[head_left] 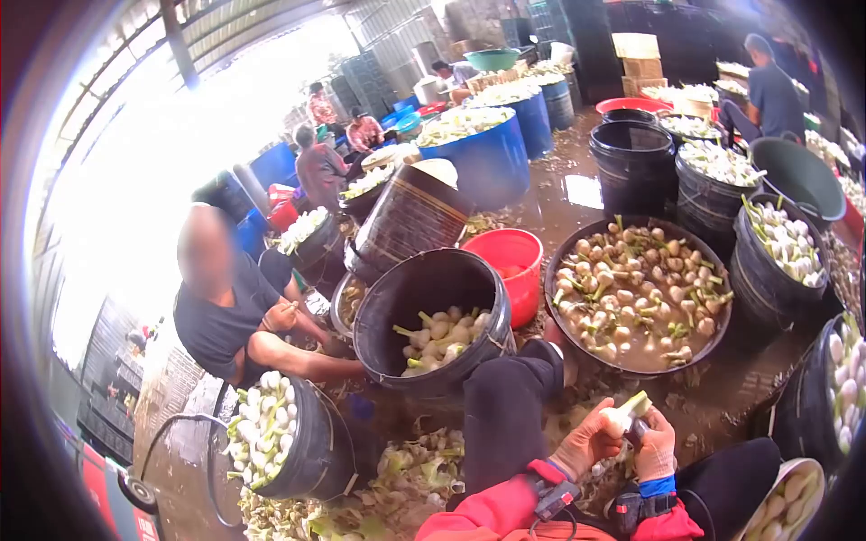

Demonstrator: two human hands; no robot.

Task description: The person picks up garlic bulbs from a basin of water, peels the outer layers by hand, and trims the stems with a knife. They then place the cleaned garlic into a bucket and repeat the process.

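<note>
My left hand pinches a whitish garlic bulb with a short green stem pointing up and right. On the bulb's right side, my right hand is closed, with something dark at the thumb that I cannot make out clearly. Both hands are close together above my lap. Beyond them a wide dark basin holds many bulbs in brown water. Peelings lie on the ground to the left of my legs.
A black bucket with some bulbs and a red bucket stand ahead. A person sits at the left by a full bucket. Full blue drums and more people are farther back. Full buckets line the right.
</note>
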